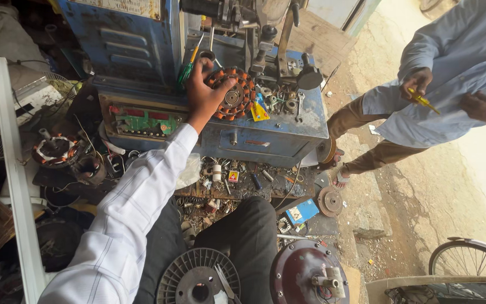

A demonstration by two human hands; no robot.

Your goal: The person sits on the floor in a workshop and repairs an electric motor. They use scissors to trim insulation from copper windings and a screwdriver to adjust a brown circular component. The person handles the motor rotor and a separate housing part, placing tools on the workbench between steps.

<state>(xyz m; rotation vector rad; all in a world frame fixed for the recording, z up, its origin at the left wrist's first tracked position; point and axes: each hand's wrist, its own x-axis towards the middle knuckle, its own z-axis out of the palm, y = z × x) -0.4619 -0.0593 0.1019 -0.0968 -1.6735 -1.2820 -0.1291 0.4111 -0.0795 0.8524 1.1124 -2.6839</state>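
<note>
My left hand (202,94), in a white sleeve, reaches up onto the blue machine top (310,121). It grips the left rim of a round stator (236,97) with orange-copper windings, thumb laid across the coils and fingers curled behind the edge. A green-handled screwdriver (188,66) leans just left of my fingertips. Loose nuts, spanners and a yellow tag (259,111) lie right of the stator. My right hand is out of view. My dark-trousered legs (243,236) are at the bottom.
Another person in a light blue shirt (451,73) stands at right holding a yellow screwdriver (423,100). A maroon motor cover (302,276) and grey ribbed disc (189,276) lie by my knees. A second stator (56,149), a white bar (12,169) and a bicycle wheel (471,260) are nearby.
</note>
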